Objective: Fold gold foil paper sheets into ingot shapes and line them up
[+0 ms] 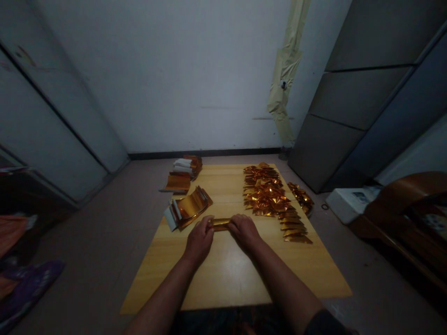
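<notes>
Both my hands hold a small roll of gold foil paper [220,224] between them, over the far half of a light wooden board [223,274]. My left hand [199,239] grips its left end, and my right hand [244,232] presses on its right end. Just left of my left hand lies a curled stack of gold foil sheets with white backing [189,209]. Behind it are further stacks [178,183]. To my right, a heap of folded gold foil pieces [265,191] runs into a neat overlapping row [293,228].
More gold pieces [301,198] lie in a pile on the floor beyond the board's right edge. A grey cabinet [349,102] stands at right, with a white box [352,202] and a brown wooden chair [401,209] nearby. Cloth items [24,279] lie at lower left.
</notes>
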Demonstrator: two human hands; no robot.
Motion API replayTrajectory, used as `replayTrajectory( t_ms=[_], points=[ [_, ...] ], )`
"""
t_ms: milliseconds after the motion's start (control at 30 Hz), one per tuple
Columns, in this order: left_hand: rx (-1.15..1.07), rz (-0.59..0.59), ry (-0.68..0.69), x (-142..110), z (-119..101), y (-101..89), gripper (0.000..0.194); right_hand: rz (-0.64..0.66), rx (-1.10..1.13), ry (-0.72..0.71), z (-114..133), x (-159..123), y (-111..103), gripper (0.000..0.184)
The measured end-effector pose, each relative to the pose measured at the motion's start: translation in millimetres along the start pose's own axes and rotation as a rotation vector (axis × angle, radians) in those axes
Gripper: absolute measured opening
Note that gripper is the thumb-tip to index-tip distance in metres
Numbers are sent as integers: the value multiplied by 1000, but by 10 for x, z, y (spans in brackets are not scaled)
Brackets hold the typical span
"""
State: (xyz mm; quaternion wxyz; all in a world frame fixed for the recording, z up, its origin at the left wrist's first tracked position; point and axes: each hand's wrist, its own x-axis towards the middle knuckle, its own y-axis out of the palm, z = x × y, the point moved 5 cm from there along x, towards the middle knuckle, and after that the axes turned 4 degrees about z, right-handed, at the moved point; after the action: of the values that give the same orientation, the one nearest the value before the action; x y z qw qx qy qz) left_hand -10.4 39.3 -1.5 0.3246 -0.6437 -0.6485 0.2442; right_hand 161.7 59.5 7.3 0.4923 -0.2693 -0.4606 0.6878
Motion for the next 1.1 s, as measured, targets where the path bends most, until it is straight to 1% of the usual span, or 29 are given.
replayTrajectory(
  t_ms=[100, 200, 367, 467, 633, 767, 1100],
  points=[
    [39, 10, -25, 43, 23, 5, 37, -3, -1, 14, -21, -13, 9, 20],
    [124, 4, -51, 90, 8, 23, 35, 9, -18, 52, -38, 8, 12, 19],
    [246, 10, -104, 150, -38, 56, 33, 47, -117, 127, -6, 78, 9, 20],
    [254, 9, -121, 164, -48, 58, 31, 66, -196, 146, 21, 101, 39, 18],
    [229, -25, -101, 141, -59, 32, 28, 73, -263, 147, 36, 102, 92, 17],
    [267, -13, -122, 137, -39, 49, 30, 67, -264, 163, 27, 112, 100, 18],
    [350, -22, -149, 166, -33, 116, 26, 45, -203, 228, -1, 119, 66, 17]
  ],
)
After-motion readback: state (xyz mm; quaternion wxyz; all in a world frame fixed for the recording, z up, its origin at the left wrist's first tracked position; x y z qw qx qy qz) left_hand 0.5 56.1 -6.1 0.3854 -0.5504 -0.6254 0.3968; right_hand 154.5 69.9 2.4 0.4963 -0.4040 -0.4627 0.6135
